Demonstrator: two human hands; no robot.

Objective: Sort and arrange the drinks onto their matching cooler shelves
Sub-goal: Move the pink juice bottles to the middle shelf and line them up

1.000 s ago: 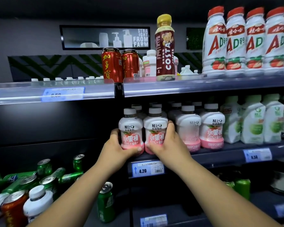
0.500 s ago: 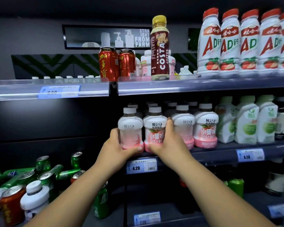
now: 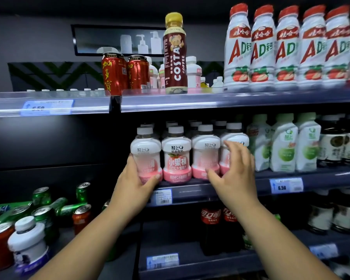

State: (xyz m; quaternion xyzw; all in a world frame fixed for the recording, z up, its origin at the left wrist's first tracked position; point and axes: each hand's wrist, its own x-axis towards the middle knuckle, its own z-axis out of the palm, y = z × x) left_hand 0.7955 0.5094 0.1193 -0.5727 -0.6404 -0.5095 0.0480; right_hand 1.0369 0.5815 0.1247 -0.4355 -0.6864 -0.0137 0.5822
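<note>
A front row of pink-and-white juice bottles stands on the middle shelf. My left hand grips the base of the leftmost pink bottle. Beside it stands a second pink bottle with its label facing me, untouched. My right hand is spread open in front of the third pink bottle and the fourth pink bottle, fingers at the fourth; whether it touches them I cannot tell.
Green-and-white cartons stand right of the pink row. The top shelf carries AD bottles, a Costa bottle and red cans. Loose green cans and a white bottle lie lower left. Cola bottles stand below.
My right hand has let go of the second pink bottle and moved right, opening in front of the third and fourth. My left hand keeps its grip on the leftmost bottle.
</note>
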